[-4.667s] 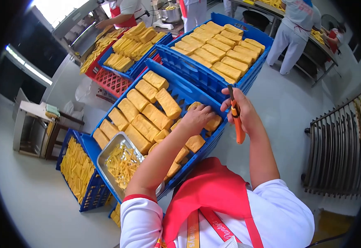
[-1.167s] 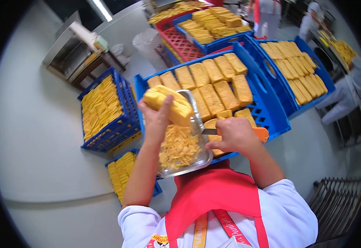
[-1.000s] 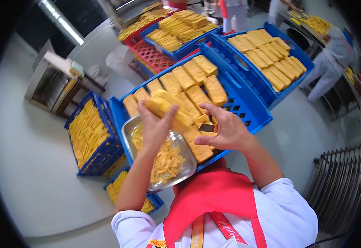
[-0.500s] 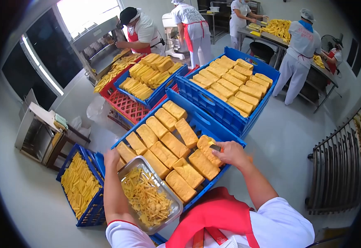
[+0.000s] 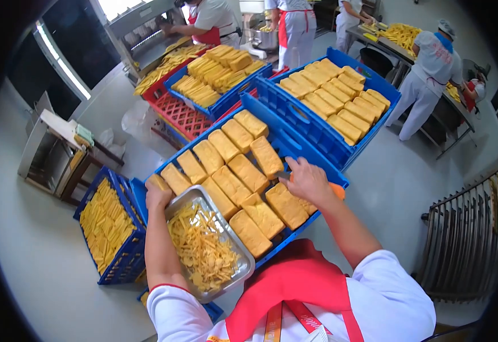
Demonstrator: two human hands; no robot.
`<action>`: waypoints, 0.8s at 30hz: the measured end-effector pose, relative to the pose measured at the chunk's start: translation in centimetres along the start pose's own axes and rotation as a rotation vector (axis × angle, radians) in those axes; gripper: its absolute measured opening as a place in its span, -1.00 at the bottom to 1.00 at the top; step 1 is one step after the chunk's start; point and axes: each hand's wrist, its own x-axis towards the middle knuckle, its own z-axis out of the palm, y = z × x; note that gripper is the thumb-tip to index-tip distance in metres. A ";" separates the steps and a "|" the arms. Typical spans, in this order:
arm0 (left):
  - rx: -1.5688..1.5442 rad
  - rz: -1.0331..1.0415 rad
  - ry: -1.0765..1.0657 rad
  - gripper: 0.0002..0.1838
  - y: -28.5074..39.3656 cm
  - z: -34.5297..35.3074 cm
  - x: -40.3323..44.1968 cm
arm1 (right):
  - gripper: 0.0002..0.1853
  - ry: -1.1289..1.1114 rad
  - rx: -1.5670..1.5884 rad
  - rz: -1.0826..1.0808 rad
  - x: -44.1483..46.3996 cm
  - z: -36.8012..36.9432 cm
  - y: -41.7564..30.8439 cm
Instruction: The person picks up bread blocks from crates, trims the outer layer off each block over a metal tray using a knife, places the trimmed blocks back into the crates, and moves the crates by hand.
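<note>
My left hand (image 5: 158,196) is at the left corner of a blue crate (image 5: 294,149), its fingers closed round a golden loaf (image 5: 159,181). My right hand (image 5: 310,182) is over the crate's right part, closed on a knife (image 5: 337,191) with an orange handle. The knife's short dark blade points left, close to the end of a tilted loaf (image 5: 266,157). Rows of loaves (image 5: 229,185) fill much of the crate. A metal tray (image 5: 245,264) of thin yellow trimmings (image 5: 203,245) rests over the crate's near left edge.
Behind stand a blue crate of loaves (image 5: 340,102) and one of yellow strips (image 5: 217,74) on red crates (image 5: 183,117). Stacked blue crates (image 5: 125,256) are at left, a metal rack (image 5: 465,233) at right. Several co-workers (image 5: 428,74) stand at the back.
A second ago my left hand held a loaf above the tray; it is now at the crate's left corner. Since half a second ago, the blade has moved away from the right-hand loaf towards the tilted one.
</note>
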 end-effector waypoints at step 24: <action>-1.208 0.578 -0.073 -0.21 -5.6 -4.7 -23.7 | -0.58 -0.170 0.450 -0.365 1.8 2.0 -6.4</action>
